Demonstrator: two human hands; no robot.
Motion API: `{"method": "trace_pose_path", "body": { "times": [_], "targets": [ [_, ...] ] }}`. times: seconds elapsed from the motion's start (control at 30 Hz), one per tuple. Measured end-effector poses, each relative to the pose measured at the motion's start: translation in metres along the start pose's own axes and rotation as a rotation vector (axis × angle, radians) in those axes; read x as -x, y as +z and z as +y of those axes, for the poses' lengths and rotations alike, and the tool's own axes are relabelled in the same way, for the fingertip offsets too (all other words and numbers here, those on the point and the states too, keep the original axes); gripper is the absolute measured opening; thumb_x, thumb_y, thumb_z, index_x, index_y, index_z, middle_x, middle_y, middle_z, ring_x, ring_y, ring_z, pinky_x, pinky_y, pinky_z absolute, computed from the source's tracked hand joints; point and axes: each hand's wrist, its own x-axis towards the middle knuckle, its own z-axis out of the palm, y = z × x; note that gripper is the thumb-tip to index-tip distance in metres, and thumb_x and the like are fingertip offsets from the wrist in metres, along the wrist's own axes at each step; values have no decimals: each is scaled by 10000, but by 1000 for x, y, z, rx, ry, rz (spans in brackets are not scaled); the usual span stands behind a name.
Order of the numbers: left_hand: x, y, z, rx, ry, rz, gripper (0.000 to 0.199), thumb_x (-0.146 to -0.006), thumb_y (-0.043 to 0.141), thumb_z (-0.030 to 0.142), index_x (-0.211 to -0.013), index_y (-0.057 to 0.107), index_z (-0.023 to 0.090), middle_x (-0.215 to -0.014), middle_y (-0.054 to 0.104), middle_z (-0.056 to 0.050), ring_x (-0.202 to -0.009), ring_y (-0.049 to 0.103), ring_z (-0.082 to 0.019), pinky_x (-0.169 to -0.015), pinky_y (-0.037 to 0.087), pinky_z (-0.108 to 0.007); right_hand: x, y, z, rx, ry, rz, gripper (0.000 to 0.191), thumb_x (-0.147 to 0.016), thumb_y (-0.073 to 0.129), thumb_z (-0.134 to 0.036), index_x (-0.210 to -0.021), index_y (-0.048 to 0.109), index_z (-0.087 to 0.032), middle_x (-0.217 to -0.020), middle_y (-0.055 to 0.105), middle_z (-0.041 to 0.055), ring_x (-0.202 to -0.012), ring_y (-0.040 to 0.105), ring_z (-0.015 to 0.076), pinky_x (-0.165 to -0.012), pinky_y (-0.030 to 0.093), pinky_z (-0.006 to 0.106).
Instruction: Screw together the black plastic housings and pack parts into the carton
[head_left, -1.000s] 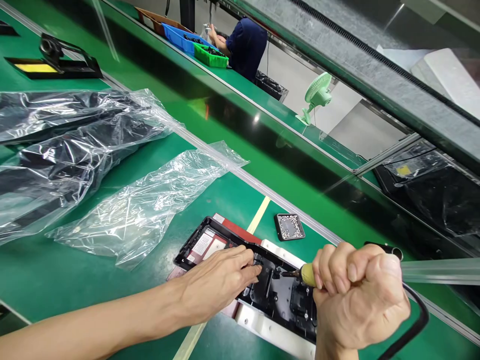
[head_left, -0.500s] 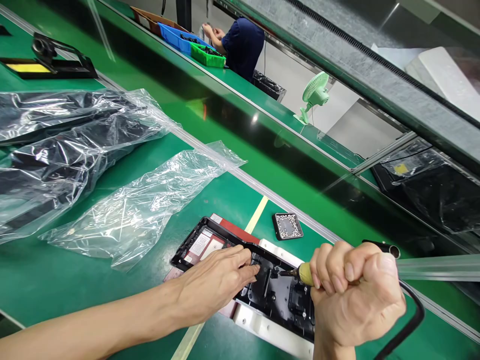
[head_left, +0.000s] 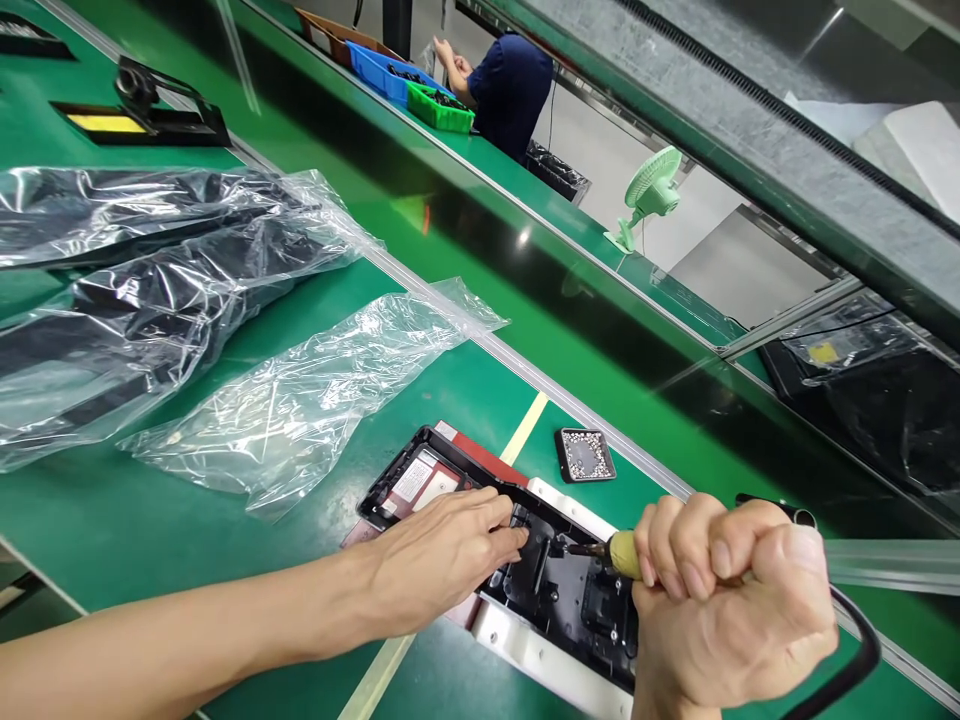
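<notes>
A long black plastic housing point(head_left: 536, 590) lies open side up, set between white blocks point(head_left: 517, 640) on a dark red base point(head_left: 484, 455). Across its middle rests my left hand point(head_left: 457, 550), closed and holding it down, fingertips inside near a raised rib. My right hand point(head_left: 731, 590) is a fist around the yellow grip of what looks like a soldering iron point(head_left: 622, 553). Its thin metal tip touches or nearly touches a small post in the housing. A black cord trails from the tool. Just beyond sits a small black tray point(head_left: 585, 455) of tiny silver metal pieces.
Clear plastic bags point(head_left: 315, 390) and bagged black parts point(head_left: 172, 270) lie left on the green bench. Behind them is a black frame part point(head_left: 150, 110). A metal rail point(head_left: 517, 365) crosses ahead. Farther off are a green fan point(head_left: 651, 190), bins point(head_left: 439, 108) and a person point(head_left: 514, 90).
The whole view has shifted slightly, with most things appearing farther right. Both hands keep their places on the housing and the tool; the tip stays at the same post.
</notes>
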Motion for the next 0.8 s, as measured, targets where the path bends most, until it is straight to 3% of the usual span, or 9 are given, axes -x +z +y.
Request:
{"method": "trace_pose_path", "body": {
  "times": [0.23, 0.47, 0.8],
  "targets": [
    [2, 2, -2, -39, 15, 6, 186, -1046, 498, 192, -1191, 615, 191, -859, 524, -16, -744, 494, -180, -601, 302, -349, -2, -8, 1, -31, 23, -95, 293, -882, 499, -239, -594, 505, -187, -433, 410, -45, -336, 381, 90, -341, 375, 215],
    [2, 5, -3, -36, 19, 4, 167, -1033, 525, 202, -1177, 610, 190, -844, 511, -11, -732, 489, -177, -605, 315, -345, -1, -9, 4, -45, 21, -72, 204, -819, 501, -192, -615, 499, -191, -444, 401, -54, -350, 378, 80, -353, 369, 196],
    [2, 3, -2, -21, 14, 2, 183, -1031, 522, 195, -1196, 601, 192, -848, 517, -13, -740, 499, -184, -616, 321, -341, -2, -8, 1, -26, 23, -93, 223, -810, 517, -212, -588, 502, -192, -422, 402, -54, -331, 367, 82, -332, 365, 203]
  ]
}}
